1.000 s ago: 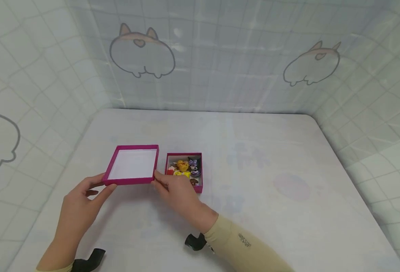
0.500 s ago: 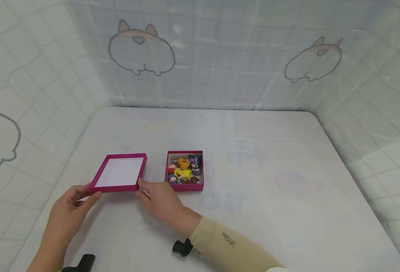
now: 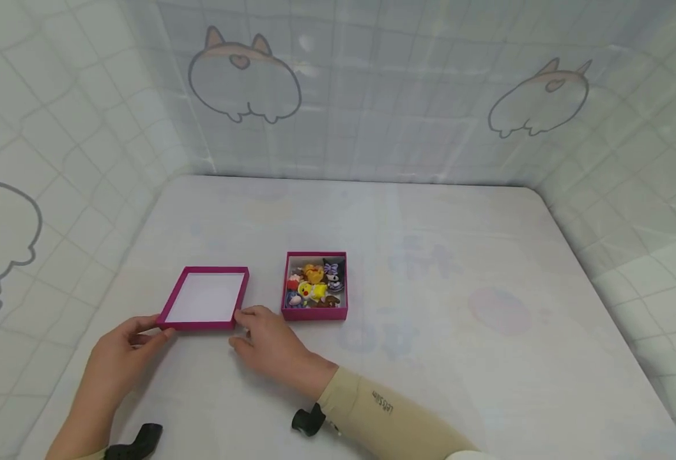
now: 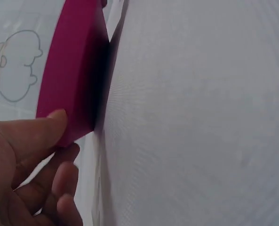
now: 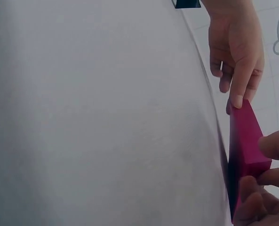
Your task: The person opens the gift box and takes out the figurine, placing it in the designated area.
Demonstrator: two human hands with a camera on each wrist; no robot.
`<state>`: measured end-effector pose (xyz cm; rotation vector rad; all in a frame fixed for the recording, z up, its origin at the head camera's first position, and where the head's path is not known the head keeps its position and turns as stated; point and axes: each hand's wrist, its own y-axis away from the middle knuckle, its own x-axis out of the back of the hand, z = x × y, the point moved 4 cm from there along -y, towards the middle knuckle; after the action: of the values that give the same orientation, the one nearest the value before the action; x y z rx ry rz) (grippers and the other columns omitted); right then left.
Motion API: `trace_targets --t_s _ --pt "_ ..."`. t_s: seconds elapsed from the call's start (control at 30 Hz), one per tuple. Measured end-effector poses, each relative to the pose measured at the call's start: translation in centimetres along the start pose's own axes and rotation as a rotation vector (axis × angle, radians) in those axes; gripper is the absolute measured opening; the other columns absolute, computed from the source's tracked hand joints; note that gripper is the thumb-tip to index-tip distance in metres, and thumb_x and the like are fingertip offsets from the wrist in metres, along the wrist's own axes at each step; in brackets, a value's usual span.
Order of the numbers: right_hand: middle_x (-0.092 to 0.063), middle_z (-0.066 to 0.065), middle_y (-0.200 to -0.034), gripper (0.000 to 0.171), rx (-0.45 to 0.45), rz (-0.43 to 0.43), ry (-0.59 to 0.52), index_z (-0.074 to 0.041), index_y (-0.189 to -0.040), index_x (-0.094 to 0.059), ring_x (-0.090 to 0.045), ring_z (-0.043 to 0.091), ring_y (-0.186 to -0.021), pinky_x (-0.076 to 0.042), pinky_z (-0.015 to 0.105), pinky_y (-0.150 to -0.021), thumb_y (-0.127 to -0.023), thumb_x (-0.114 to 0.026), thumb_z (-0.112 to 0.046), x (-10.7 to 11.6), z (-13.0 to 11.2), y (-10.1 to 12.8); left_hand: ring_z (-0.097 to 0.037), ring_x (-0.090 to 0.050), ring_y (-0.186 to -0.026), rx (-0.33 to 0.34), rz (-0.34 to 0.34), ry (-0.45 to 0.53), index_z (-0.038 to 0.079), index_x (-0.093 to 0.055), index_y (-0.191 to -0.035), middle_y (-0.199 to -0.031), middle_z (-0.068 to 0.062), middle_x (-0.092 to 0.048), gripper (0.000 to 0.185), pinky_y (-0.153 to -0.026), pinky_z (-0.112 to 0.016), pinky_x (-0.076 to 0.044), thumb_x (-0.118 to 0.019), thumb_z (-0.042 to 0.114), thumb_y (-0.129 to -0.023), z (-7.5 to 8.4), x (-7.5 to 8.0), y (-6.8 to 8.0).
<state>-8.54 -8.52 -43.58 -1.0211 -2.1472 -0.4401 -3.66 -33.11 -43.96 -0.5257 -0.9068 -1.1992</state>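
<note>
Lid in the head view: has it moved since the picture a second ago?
Yes. Judged against the toy box, the lid has shifted left, widening the gap between them, and nearer the camera.

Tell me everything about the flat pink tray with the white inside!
The pink tray has four low walls around a white inside, and looks like cardboard. It lies open side up, with nothing in it. In the head view it's left of the pink box, at or just above the table; I can't tell if its whole bottom touches. The left hand pinches its near left corner; the right hand touches its near right corner.
</note>
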Motion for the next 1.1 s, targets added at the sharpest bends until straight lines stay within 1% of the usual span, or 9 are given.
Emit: trace_targets --t_s 0.07,0.13,0.23,0.3,0.43,0.67,0.8,0.93,1.1 --pt "-0.056 -0.004 -0.129 0.048 -0.009 0.000 0.028 -0.012 -0.141 -0.056 -0.055 -0.001 -0.102 -0.045 0.010 -0.087 -0.098 -0.063 -0.033 -0.1 0.0 -0.1 -0.036 -0.062 -0.093 0.000 0.008 -0.027 -0.001 -0.058 -0.133 -0.114 -0.026 -0.065 0.063 -0.063 -0.035 -0.048 -0.069 0.045 -0.091 0.0 0.0 -0.2" --pt "-0.057 -0.003 -0.125 0.048 -0.017 -0.003 0.046 -0.011 -0.140 -0.057 -0.054 0.000 -0.100 -0.045 0.010 -0.085 -0.098 -0.063 -0.033 -0.2 0.0 -0.3 -0.033 -0.060 -0.089 0.020 0.005 -0.043 -0.001 -0.058 -0.133 -0.113 -0.026 -0.064 0.063 -0.060 -0.032 -0.044 -0.069 0.045 -0.092 -0.1 -0.1 -0.3" --pt "-0.058 -0.002 -0.123 0.048 -0.028 -0.016 0.075 -0.010 -0.140 -0.057 -0.053 0.001 -0.103 -0.044 0.012 -0.087 -0.098 -0.063 -0.033 -0.3 0.1 -0.4 -0.030 -0.059 -0.085 0.052 -0.006 -0.053 -0.001 -0.057 -0.133 -0.109 -0.024 -0.064 0.064 -0.058 -0.031 -0.043 -0.068 0.046 -0.092 -0.3 -0.3 -0.5" --pt "-0.058 -0.002 -0.122 0.049 -0.043 -0.030 0.072 -0.011 -0.140 -0.057 -0.054 0.001 -0.100 -0.045 0.012 -0.085 -0.098 -0.063 -0.033 -0.4 0.2 -0.5 -0.030 -0.059 -0.084 0.064 -0.014 -0.051 -0.001 -0.058 -0.133 -0.107 -0.023 -0.065 0.064 -0.058 -0.031 -0.043 -0.068 0.047 -0.092 -0.4 -0.4 -0.6" --pt "-0.059 -0.002 -0.118 0.048 -0.060 -0.055 0.073 -0.012 -0.141 -0.056 -0.054 0.000 -0.094 -0.045 0.011 -0.080 -0.098 -0.062 -0.033 -0.7 0.4 -0.7 -0.030 -0.060 -0.086 0.067 -0.016 -0.051 -0.001 -0.058 -0.133 -0.112 -0.024 -0.065 0.063 -0.059 -0.031 -0.043 -0.068 0.046 -0.092 -0.6 -0.7 -0.7" --pt "-0.060 -0.006 -0.117 0.049 -0.069 -0.089 0.064 -0.014 -0.143 -0.054 -0.054 -0.001 -0.096 -0.047 0.012 -0.081 -0.099 -0.060 -0.035 -0.4 0.6 -0.6 -0.030 -0.061 -0.087 0.040 -0.014 -0.060 -0.001 -0.058 -0.133 -0.112 -0.023 -0.066 0.064 -0.060 -0.031 -0.043 -0.067 0.047 -0.092 -0.7 -0.8 -0.8" --pt "-0.059 -0.008 -0.117 0.050 -0.020 -0.090 0.021 -0.016 -0.145 -0.052 -0.053 -0.003 -0.093 -0.046 0.011 -0.080 -0.100 -0.059 -0.035 0.4 0.6 -0.1 -0.033 -0.061 -0.094 0.033 -0.023 -0.050 0.001 -0.053 -0.138 -0.120 -0.022 -0.064 0.069 -0.064 -0.034 -0.044 -0.066 0.051 -0.092 -0.3 -0.2 -0.9" --pt "-0.059 -0.011 -0.118 0.050 0.047 -0.099 -0.038 -0.020 -0.147 -0.049 -0.052 -0.004 -0.088 -0.045 0.009 -0.075 -0.100 -0.059 -0.035 1.6 0.2 0.7 -0.035 -0.059 -0.099 0.025 -0.028 -0.040 0.002 -0.048 -0.143 -0.127 -0.022 -0.060 0.074 -0.062 -0.033 -0.047 -0.066 0.051 -0.091 0.1 0.5 -1.0" --pt "-0.060 -0.011 -0.117 0.049 0.087 -0.092 -0.097 -0.024 -0.147 -0.049 -0.052 -0.006 -0.089 -0.046 0.010 -0.071 -0.100 -0.060 -0.034 4.2 0.1 1.7 -0.037 -0.058 -0.103 -0.069 -0.037 -0.021 0.005 -0.044 -0.147 -0.130 -0.021 -0.058 0.075 -0.059 -0.029 -0.050 -0.068 0.048 -0.091 1.5 1.0 -1.2"
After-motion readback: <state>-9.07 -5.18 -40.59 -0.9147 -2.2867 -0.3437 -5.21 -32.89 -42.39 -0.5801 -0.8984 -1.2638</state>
